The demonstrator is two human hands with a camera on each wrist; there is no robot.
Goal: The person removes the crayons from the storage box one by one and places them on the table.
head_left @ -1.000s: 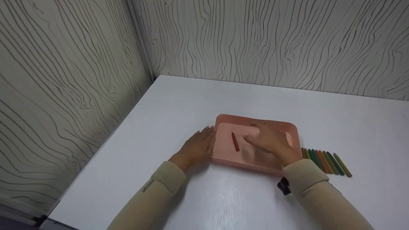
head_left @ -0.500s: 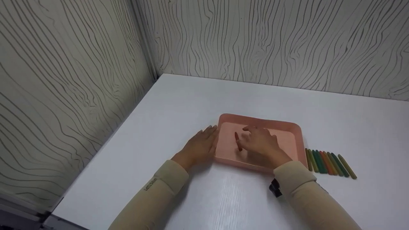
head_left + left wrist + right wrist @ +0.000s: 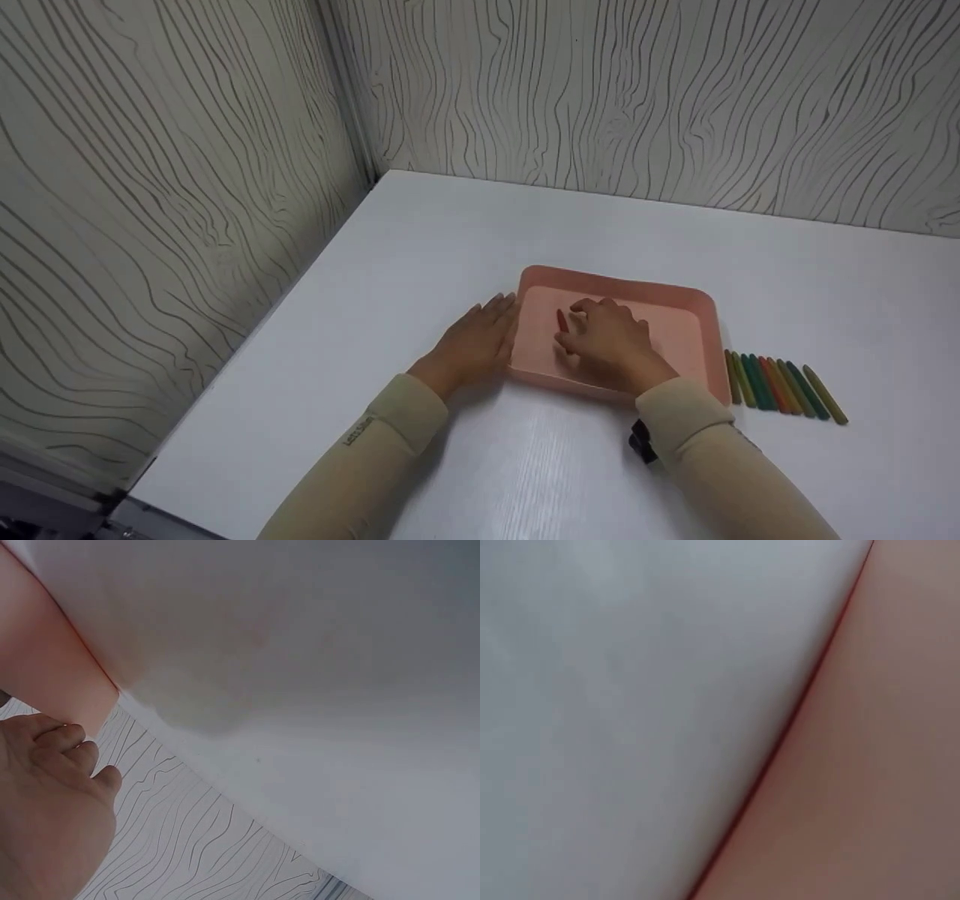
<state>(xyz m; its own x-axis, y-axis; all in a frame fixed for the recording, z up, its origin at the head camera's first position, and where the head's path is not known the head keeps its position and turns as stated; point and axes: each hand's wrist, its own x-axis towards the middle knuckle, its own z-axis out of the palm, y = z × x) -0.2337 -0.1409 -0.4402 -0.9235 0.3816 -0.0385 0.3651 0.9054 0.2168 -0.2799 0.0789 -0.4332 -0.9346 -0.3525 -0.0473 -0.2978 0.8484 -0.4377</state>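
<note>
A pink tray lies on the white table, with a single red crayon on its floor toward the left. My right hand is over the tray, its thumb by the crayon's near end and its bent index finger just to the right; no grip on the crayon shows. Extended fingers of my left hand rest along the tray's left side. In the left wrist view, the left hand lies close to the tray's outer wall. The right wrist view has only tray wall and table, no hand.
A row of crayons in greens, browns and orange-red lies on the table just right of the tray. Wood-patterned walls stand behind and at the left. The table's left edge runs beside the left arm.
My right hand has moved left across the tray to the red crayon, its thumb now overlapping the lower end. The left hand stays against the tray. The whole view has shifted slightly.
</note>
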